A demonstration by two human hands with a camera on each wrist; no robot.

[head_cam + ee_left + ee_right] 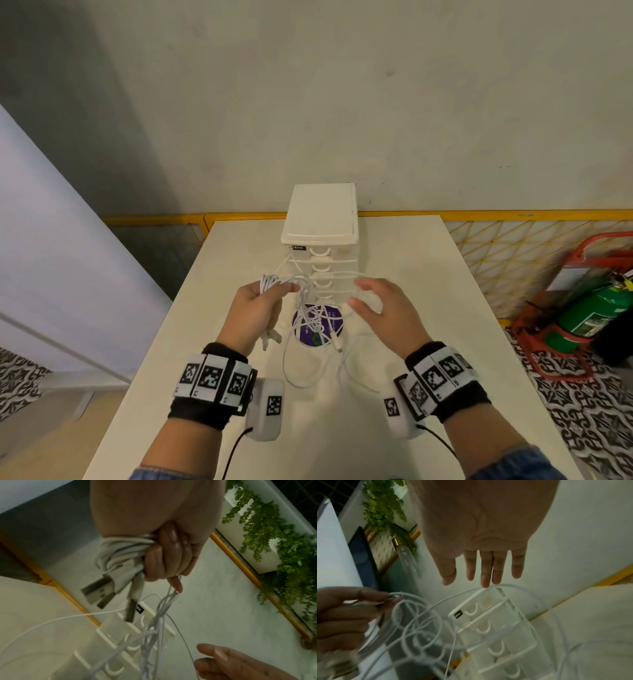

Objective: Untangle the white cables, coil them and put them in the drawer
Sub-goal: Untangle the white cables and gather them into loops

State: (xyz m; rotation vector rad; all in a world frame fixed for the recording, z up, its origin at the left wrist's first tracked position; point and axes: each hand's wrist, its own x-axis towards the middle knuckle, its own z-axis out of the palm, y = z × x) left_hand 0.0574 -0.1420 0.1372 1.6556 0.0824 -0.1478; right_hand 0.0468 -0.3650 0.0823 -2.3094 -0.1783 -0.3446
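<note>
At the middle of the head view, largest thing first:

Surface point(428, 308): a pale top that runs from 6 o'clock up to the wall at 12 o'clock and carries everything below.

Drawer unit point(320, 219): a white tower of small drawers standing upright at 12 o'clock on the surface, near its far edge. All the drawer fronts that show sit flush, each with a curved pull; a small black label sits at the top left corner of the front.

Fire extinguisher point(592, 311): green, lying in a red stand on the patterned floor at 3 o'clock, well apart from the surface.

Purple disc point(317, 325): flat on the surface just in front of the drawer unit, partly covered by cable.

White cables point(308, 308): one knotted mass hanging from the left hand down onto the purple disc, with loose loops trailing on the surface toward 6 o'clock. None lie in a drawer.

Left hand point(255, 308): at 9 o'clock of the tangle, fingers point(164, 559) curled tight round a gathered bundle of cable, with USB plugs point(101, 591) sticking out below the fist; the fingertips also pinch thinner strands.

Right hand point(380, 308): at 3 o'clock of the tangle, palm down, fingers point(486, 569) straight and spread wide. It holds nothing; one strand arcs just past the fingertips.
</note>
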